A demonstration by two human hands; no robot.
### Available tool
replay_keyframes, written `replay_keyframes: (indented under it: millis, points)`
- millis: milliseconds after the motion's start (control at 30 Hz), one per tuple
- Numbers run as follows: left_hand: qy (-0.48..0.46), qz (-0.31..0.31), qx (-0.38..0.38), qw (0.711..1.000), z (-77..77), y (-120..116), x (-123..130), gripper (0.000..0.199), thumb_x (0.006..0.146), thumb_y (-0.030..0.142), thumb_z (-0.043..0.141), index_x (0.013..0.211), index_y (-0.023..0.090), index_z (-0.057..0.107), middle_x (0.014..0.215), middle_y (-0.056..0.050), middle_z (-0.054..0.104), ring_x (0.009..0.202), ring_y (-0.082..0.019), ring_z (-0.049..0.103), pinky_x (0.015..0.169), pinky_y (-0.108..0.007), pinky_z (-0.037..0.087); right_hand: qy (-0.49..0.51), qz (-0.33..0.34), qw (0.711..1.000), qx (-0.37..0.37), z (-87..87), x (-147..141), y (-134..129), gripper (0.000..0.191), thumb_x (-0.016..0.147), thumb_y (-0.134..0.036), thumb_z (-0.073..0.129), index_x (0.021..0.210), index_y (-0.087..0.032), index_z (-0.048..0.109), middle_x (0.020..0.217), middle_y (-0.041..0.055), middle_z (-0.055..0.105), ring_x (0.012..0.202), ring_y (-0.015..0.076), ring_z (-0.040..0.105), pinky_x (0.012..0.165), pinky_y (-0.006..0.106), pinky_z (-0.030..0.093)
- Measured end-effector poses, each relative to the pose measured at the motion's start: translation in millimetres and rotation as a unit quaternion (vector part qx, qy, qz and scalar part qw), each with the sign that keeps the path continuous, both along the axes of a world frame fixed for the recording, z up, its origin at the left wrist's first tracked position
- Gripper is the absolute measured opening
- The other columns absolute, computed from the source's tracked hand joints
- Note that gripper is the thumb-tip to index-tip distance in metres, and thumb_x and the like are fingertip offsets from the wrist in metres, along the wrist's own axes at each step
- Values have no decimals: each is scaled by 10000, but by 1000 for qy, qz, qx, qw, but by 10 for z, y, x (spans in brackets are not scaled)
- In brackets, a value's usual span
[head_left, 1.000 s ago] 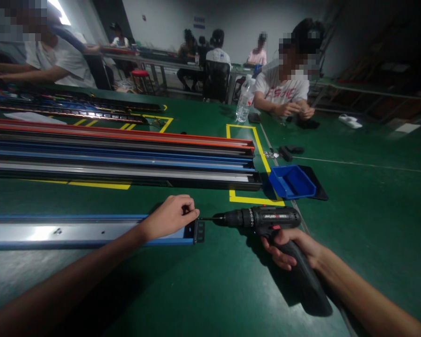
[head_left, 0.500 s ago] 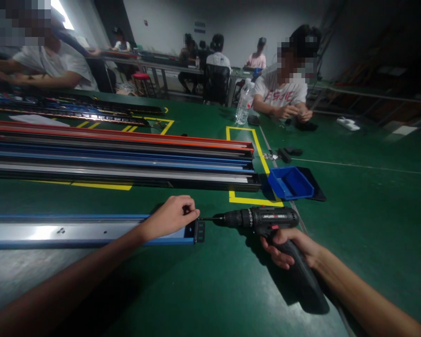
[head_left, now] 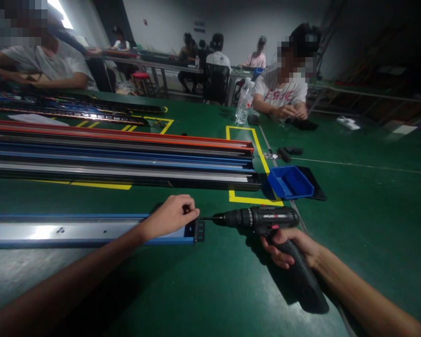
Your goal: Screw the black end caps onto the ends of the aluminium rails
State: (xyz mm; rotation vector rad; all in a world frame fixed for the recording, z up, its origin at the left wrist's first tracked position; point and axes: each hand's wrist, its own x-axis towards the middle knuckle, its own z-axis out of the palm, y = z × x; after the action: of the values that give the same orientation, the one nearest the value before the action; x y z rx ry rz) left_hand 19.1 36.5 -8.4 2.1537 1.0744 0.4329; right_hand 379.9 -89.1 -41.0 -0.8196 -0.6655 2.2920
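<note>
My right hand is wrapped round the grip of a black cordless drill, which lies on its side just over the green table and points left. Its long thin bit reaches to the fingertips of my left hand. Those fingers are curled in a pinch at the right end of a blue-edged silver metal channel; whatever they pinch is hidden. A black slotted end piece sits on that end of the channel, just below the bit.
Beyond the channel lie several long profiles, including an orange one and a black one. A blue bin stands above the drill. Farther off are a water bottle, dark strips and co-workers seated at tables.
</note>
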Motion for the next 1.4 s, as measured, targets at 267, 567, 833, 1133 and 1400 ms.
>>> replay_keyframes:
  millis: [267, 567, 833, 1133, 1400]
  points:
    - [2, -2, -9, 1000, 12, -5, 8, 333, 922, 410, 582, 673, 189, 580, 744, 6, 590, 651, -136, 521, 620, -270, 364, 4, 7, 1000, -6, -12, 5, 7, 261, 818, -219, 626, 994, -63, 740, 725, 15, 648, 408, 38, 445, 493, 192, 491]
    - [2, -1, -8, 1000, 6, -1, -1, 342, 922, 415, 579, 667, 188, 570, 741, 8, 584, 649, -133, 517, 617, -266, 360, 11, 11, 1000, -7, -26, 14, 21, 293, 820, -226, 621, 1027, -61, 745, 758, 31, 669, 419, 40, 465, 493, 192, 499]
    - [1, -2, 3, 1000, 6, -5, 16, 333, 916, 403, 578, 663, 187, 570, 732, 7, 585, 651, -135, 524, 630, -267, 362, 5, 7, 1000, -2, -12, 10, 9, 297, 817, -224, 620, 1026, -59, 750, 764, 34, 671, 418, 36, 468, 486, 189, 499]
    - [-1, 1, 1, 1000, 13, -6, 13, 330, 912, 400, 582, 661, 186, 568, 728, 9, 585, 651, -135, 526, 628, -267, 362, 11, 11, 1000, -1, 8, -5, 26, 319, 828, -235, 598, 1051, -59, 744, 792, 60, 686, 419, 43, 480, 485, 193, 508]
    - [-4, 1, 5, 1000, -12, -1, 12, 327, 911, 391, 584, 656, 187, 561, 727, 11, 585, 650, -135, 523, 627, -267, 362, 19, 16, 1000, -1, -10, 3, 33, 362, 833, -242, 595, 1089, -26, 731, 869, 119, 733, 422, 38, 483, 482, 186, 506]
